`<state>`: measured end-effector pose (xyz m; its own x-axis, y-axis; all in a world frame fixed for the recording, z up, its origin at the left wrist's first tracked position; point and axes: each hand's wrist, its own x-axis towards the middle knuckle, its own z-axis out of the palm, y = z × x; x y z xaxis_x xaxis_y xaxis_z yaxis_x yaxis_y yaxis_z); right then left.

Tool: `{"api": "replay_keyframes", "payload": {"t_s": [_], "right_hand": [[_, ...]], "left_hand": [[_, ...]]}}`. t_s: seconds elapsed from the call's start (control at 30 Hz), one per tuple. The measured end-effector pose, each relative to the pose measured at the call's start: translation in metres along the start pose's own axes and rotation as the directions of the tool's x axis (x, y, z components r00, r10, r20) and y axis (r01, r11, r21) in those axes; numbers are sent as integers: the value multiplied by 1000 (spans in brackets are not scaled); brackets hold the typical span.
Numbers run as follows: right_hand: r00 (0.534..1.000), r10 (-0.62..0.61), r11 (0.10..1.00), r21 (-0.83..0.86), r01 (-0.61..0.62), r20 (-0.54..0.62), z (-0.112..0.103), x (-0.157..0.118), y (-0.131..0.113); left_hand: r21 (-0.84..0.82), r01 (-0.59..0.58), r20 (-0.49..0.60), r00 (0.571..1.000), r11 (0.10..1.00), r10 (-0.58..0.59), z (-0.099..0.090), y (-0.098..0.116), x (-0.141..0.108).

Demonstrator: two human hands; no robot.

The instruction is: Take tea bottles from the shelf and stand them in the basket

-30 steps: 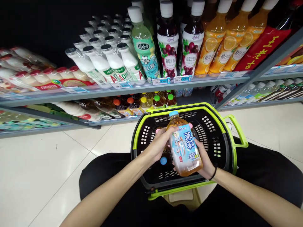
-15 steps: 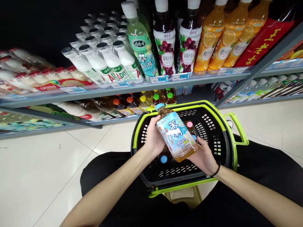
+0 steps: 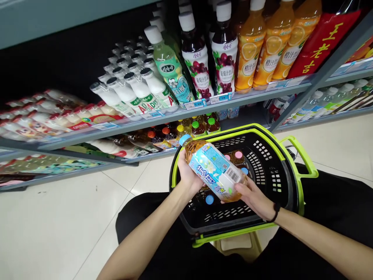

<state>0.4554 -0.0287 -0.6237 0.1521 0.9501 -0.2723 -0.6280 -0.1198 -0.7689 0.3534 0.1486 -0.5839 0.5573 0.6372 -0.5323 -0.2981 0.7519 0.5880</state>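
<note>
A tea bottle with a blue cap and a light-blue label lies tilted between my two hands, its barcode side turned partly up. Around its upper part near the cap wraps my left hand. My right hand grips its base end, thumb on the label. Beneath them stands a black shopping basket with lime-green rim and handles. Inside the basket are several bottles, among them one with a blue cap and one with a pink cap; the held bottle hides part of them.
Ahead runs a grey shelf with white milk drinks, grape juice and orange juice bottles. Capped bottles fill the level below. The basket sits between my knees above a beige stool on the tiled floor.
The bottle has been rolled in my hands, so its barcode side now shows more and the large front lettering has turned away. My right thumb has come onto the label. The view has shifted.
</note>
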Motion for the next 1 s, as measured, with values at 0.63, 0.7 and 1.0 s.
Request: {"api": "replay_keyframes", "payload": {"t_s": [0.63, 0.7, 1.0], "right_hand": [[727, -592, 81, -872, 482, 347, -23, -8, -19], [685, -597, -45, -870, 491, 417, -29, -7, -21], [569, -551, -343, -787, 512, 610, -45, -6, -30]], "left_hand": [[-70, -23, 109, 994, 997, 30, -1, 8, -4], [-49, -16, 98, 995, 999, 21, -1, 11, -4], [-116, 123, 181, 978, 986, -101, 2, 11, -7]]}}
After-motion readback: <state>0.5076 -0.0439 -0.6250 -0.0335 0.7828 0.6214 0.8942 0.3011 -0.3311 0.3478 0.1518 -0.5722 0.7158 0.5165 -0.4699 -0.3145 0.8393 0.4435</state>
